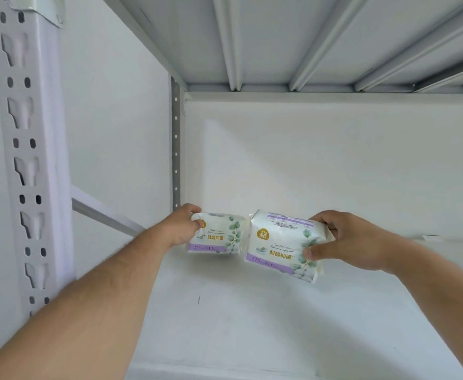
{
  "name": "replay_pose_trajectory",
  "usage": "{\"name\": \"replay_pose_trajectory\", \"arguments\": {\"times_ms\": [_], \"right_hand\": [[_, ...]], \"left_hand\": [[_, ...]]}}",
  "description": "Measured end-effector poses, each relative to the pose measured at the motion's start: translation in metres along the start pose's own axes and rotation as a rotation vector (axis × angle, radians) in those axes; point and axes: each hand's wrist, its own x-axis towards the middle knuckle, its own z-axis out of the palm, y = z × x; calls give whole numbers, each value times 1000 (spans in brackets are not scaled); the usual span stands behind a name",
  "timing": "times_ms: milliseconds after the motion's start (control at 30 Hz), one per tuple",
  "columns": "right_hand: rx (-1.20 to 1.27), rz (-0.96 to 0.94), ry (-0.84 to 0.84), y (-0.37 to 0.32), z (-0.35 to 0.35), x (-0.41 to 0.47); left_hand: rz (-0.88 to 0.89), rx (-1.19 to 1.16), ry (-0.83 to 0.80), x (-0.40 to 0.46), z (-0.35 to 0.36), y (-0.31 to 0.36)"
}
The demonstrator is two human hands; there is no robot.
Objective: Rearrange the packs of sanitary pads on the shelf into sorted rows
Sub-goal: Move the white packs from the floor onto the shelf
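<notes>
Two white packs of sanitary pads with green leaf prints and a purple band are held side by side near the back of the white shelf (224, 311). My left hand (182, 226) grips the left pack (215, 233) by its left end, fingers over the top and thumb on the front. My right hand (342, 239) holds the right pack (279, 244) by its right end, thumb pressed on the front face. The right pack is closer to me, tilted, and appears lifted off the shelf. The two packs nearly touch in the middle.
A perforated white upright post (24, 160) stands at the left front, and a grey one (175, 149) at the back left corner. The ribbed underside of the shelf above (293, 42) spans the top. A white back wall (334, 160) closes the bay.
</notes>
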Motion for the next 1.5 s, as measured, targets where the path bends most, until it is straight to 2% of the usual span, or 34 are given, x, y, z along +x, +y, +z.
{"name": "replay_pose_trajectory", "arguments": {"times_ms": [300, 700, 933, 1167, 1300, 1500], "right_hand": [[16, 18, -24, 1, 18, 27], [9, 29, -35, -8, 41, 47], [54, 22, -70, -36, 77, 70], [182, 74, 59, -27, 123, 84], [226, 127, 115, -15, 136, 83], [262, 102, 112, -13, 146, 86]], "left_hand": [[-30, -68, -49, 29, 12, -24], [-20, -59, -75, 26, 12, -24], [-118, -252, 207, -6, -6, -10], [-145, -461, -46, -47, 6, -8], [-129, -430, -53, -45, 9, -18], [-110, -362, -37, -44, 13, -27]]}}
